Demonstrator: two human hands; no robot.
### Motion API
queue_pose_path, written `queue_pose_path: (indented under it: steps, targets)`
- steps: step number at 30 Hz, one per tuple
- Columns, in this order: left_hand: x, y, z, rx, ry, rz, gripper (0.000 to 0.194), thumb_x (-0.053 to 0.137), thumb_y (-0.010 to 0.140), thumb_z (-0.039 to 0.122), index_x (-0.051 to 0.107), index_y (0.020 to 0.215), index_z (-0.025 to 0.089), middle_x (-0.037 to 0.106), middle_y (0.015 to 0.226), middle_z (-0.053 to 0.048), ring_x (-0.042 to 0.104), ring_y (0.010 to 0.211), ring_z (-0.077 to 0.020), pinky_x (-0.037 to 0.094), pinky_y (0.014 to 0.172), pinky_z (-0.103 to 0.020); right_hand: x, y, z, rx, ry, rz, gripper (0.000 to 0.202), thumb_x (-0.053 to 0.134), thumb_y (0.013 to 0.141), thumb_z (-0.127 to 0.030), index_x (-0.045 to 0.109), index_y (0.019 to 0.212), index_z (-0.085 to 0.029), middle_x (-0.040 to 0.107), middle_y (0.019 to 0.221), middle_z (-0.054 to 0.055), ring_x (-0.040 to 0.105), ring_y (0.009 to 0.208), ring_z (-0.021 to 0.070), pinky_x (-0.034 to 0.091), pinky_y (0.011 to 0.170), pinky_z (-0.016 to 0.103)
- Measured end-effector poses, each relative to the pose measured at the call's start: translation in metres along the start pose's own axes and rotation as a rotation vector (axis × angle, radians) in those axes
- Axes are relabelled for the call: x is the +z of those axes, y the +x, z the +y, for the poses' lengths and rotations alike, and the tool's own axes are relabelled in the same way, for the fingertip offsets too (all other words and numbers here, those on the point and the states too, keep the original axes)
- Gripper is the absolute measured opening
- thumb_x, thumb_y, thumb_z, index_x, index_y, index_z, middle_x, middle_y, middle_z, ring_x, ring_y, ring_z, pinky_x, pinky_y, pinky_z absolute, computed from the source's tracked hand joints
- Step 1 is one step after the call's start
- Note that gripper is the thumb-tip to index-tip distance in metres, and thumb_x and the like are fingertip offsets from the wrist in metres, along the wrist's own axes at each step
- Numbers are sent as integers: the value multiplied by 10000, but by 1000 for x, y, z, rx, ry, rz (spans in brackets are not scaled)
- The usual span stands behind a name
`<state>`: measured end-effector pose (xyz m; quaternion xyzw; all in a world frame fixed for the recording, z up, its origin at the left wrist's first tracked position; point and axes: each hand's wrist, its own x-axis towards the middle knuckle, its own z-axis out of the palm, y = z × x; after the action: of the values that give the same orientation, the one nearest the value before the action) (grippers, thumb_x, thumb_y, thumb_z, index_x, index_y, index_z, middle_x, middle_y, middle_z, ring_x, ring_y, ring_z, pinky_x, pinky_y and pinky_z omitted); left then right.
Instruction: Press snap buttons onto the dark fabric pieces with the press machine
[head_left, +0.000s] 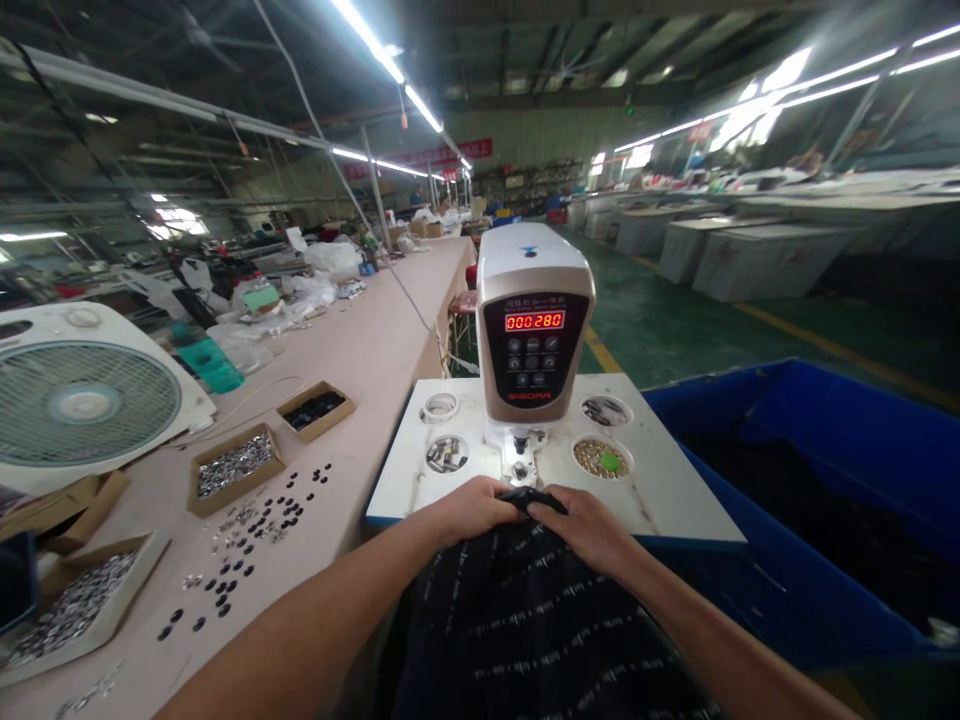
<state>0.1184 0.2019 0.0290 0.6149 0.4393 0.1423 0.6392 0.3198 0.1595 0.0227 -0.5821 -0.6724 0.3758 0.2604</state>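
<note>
A white snap-press machine (pixel 531 250) with a red "000280" display rises from a white tabletop (pixel 667 480). Just in front of its press head, my left hand (pixel 476 508) and my right hand (pixel 589 525) pinch the folded edge of a black garment (pixel 532 620) with small white lettering. A short gap of fabric edge shows between the two hands. The rest of the garment hangs down toward me. Round recesses in the tabletop hold metal parts, among them gold-coloured rings (pixel 592 458) with a green piece.
On the long table (pixel 375 345) at left are boxes of metal snaps (pixel 236 466), a box of black pieces (pixel 315 410), scattered caps, a teal bottle (pixel 208 358) and a fan (pixel 86 395). A blue bin (pixel 817 620) with dark contents stands at right.
</note>
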Motion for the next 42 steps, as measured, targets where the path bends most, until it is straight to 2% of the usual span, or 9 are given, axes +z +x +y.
queue_pose_path:
  steps: [6, 10, 15, 19, 24, 35, 39, 42]
  targets:
    - [-24, 42, 14, 56, 55, 72, 208, 646, 668, 351, 616, 737, 157, 545, 615, 29, 454, 570, -123, 324, 562, -262, -12, 52, 8, -4, -70, 92, 330, 537, 868, -466, 680, 813, -173, 715, 778, 34, 649, 788, 233, 415, 685, 301]
    - [-29, 55, 11, 76, 96, 98, 197, 635, 682, 350, 595, 707, 159, 525, 596, 29, 424, 550, -119, 286, 539, -263, -14, 64, 8, 20, -94, 136, 298, 565, 837, -429, 703, 848, -165, 733, 817, 47, 659, 817, 247, 417, 699, 304]
    - [-32, 66, 7, 140, 135, 152, 199, 634, 696, 348, 627, 731, 152, 535, 621, 25, 435, 603, -134, 323, 586, -270, -13, 72, 7, 45, -109, 173, 275, 551, 826, -421, 658, 744, -182, 698, 743, 22, 641, 760, 228, 392, 646, 287]
    - [-33, 70, 5, 146, 122, 173, 184, 627, 690, 336, 628, 721, 154, 526, 607, 24, 430, 610, -143, 319, 586, -273, -12, 77, 8, 55, -107, 189, 264, 560, 809, -422, 616, 692, -192, 668, 698, 5, 624, 738, 215, 380, 621, 276]
    - [-33, 72, 3, 128, 76, 194, 188, 657, 686, 334, 641, 722, 150, 553, 611, 18, 457, 622, -151, 334, 603, -275, -10, 79, 10, 62, -100, 199, 250, 563, 798, -408, 639, 706, -189, 673, 703, 11, 615, 727, 212, 384, 627, 278]
    - [-32, 68, -1, 1, -70, 195, 202, 681, 619, 328, 638, 699, 147, 579, 598, 9, 496, 608, -154, 350, 604, -280, -7, 81, 15, 40, -70, 172, 276, 582, 800, -426, 670, 698, -184, 656, 673, 3, 601, 729, 203, 381, 635, 275]
    - [-33, 68, -4, -3, -100, 184, 282, 729, 597, 397, 628, 687, 149, 593, 631, 8, 512, 626, -153, 361, 618, -280, -6, 81, 19, 50, -51, 185, 276, 584, 804, -433, 693, 748, -185, 679, 691, 11, 625, 738, 210, 411, 658, 280]
    - [-33, 67, -10, 32, -92, 229, 336, 765, 603, 433, 643, 716, 141, 608, 669, 6, 522, 656, -149, 364, 646, -275, -3, 80, 21, 54, -37, 205, 261, 584, 803, -413, 709, 832, -186, 715, 753, 25, 656, 773, 226, 440, 684, 289]
